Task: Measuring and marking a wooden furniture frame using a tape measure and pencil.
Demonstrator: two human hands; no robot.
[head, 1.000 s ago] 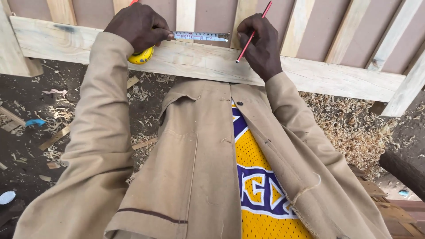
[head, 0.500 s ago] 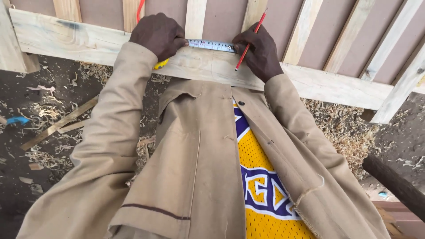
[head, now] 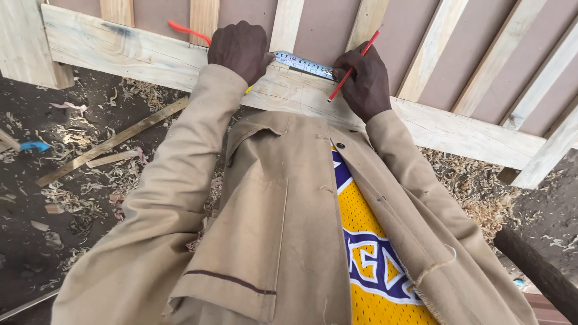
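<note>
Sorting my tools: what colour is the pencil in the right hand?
Red; the pencil shows best in the head view.

Tape measure, pencil and wooden rail at the top centre of the frame.

The tape measure [head: 304,63] shows a pale blade with dark marks, pulled out flat along the top edge of the wooden rail [head: 129,51]; its yellow case is almost hidden under the left hand [head: 241,51], only a small corner showing below it. The red pencil [head: 352,66] is slim and tilted, upper end toward the upper right, tip down on the rail just beside the blade's end, held in the right hand [head: 364,81]. The rail is pale rough timber running from the upper left down to the right edge.
</note>
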